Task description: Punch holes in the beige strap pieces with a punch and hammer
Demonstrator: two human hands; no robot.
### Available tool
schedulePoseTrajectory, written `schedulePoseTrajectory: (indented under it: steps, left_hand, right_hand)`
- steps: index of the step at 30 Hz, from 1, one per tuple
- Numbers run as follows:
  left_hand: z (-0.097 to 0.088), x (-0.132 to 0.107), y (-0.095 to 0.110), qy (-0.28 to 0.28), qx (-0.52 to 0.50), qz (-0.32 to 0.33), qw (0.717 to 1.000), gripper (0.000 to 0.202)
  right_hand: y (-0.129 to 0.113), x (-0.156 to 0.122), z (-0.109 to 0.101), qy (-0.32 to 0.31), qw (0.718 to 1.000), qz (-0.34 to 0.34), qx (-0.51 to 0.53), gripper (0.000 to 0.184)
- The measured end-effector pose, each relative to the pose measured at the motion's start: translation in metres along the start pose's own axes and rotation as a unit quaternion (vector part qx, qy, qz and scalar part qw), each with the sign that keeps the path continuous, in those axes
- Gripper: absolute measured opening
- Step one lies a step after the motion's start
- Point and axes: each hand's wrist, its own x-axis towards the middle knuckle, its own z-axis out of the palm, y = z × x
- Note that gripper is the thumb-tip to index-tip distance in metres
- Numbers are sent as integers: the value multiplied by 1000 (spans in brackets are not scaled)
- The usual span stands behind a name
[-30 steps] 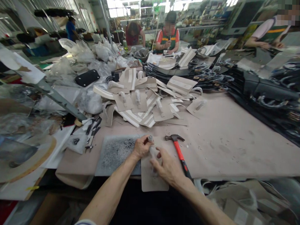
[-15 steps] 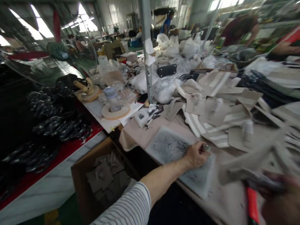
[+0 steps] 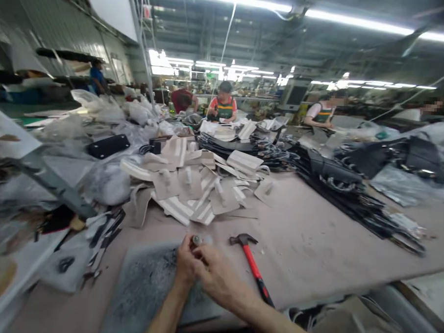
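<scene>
My left hand [image 3: 184, 263] is closed round a short metal punch [image 3: 196, 240], whose round shiny end points up above the fingers. Against it, my right hand [image 3: 215, 272] has its fingers curled in beside the punch; what they pinch is hidden. Both hands are over the right part of a translucent grey board [image 3: 139, 280], its surface pitted and smudged black. On the table to the right of my hands lies a claw hammer [image 3: 252, 261] with a red and black handle, touched by neither hand.
Beyond the board is a loose heap of beige pieces with white strips [image 3: 184, 184]. Black bag parts [image 3: 338, 191] lie stacked along the right. A metal post [image 3: 55, 184], clear plastic bags [image 3: 109, 181] and black scraps [image 3: 104, 235] are at left. Several people sit farther back.
The view has swung right. My right hand has let go of a beige piece and come over to my left hand, which still holds the punch above the board.
</scene>
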Motion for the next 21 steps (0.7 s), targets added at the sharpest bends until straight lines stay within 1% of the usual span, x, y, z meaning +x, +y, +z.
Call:
schedulePoseTrajectory:
  steps: [3,6,8,9,12,17,21]
  left_hand:
    - [0,3,-3,10,-15,-30,999,34]
    - [1,9,-7,18,21,-40,999,53]
    - [1,9,-7,22,45,-32,998,59]
    - [2,8,-5,23,56,-25,998,59]
    - [2,4,2,15,75,-14,997,50]
    - [3,2,6,8,38,-24,999,42]
    - [2,1,10,-6,40,-19,999,42]
  right_hand:
    - [45,7,-41,51,995,85,-32,22]
    - [81,9,-64,94,986,127,-48,25]
    - [99,8,-73,103,983,144,-41,28]
    - [106,7,-77,105,982,150,-34,29]
    - [121,1,-88,112,980,163,-17,34]
    - [146,-5,-103,130,972,193,-27,38]
    - [164,-15,-107,134,969,205,-15,41]
